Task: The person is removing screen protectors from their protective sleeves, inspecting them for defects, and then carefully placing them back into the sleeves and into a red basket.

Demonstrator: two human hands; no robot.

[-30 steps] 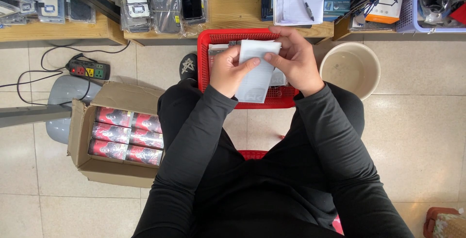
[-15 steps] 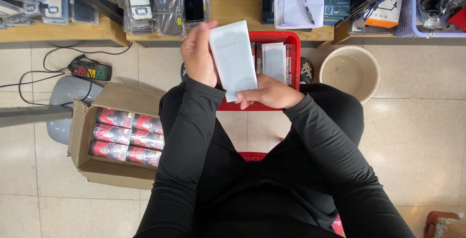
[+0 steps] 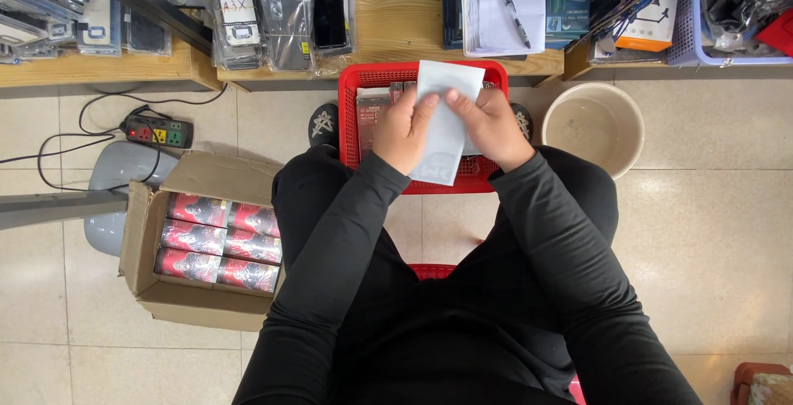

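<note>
A flat white packet [image 3: 443,121] is held upright between both hands, above a red plastic basket [image 3: 352,116] on the floor. My left hand [image 3: 405,131] grips the packet's left edge. On the other side, my right hand [image 3: 493,126] pinches its upper right edge with thumb and fingers. Inside the basket, behind the packet, lie several small packaged items [image 3: 372,107]. Black sleeves cover both arms, and my knees sit on either side of the basket.
A cardboard box [image 3: 190,297] with red packaged items [image 3: 219,241] stands at my left. A beige bucket [image 3: 594,124] is right of the basket. A power strip [image 3: 157,132] with cables lies at left. Wooden shelves [image 3: 396,33] with packaged goods run across the top.
The packet came down from a raised, left-held position to the middle over the basket. My right hand rose from the basket and took the packet's right edge.
</note>
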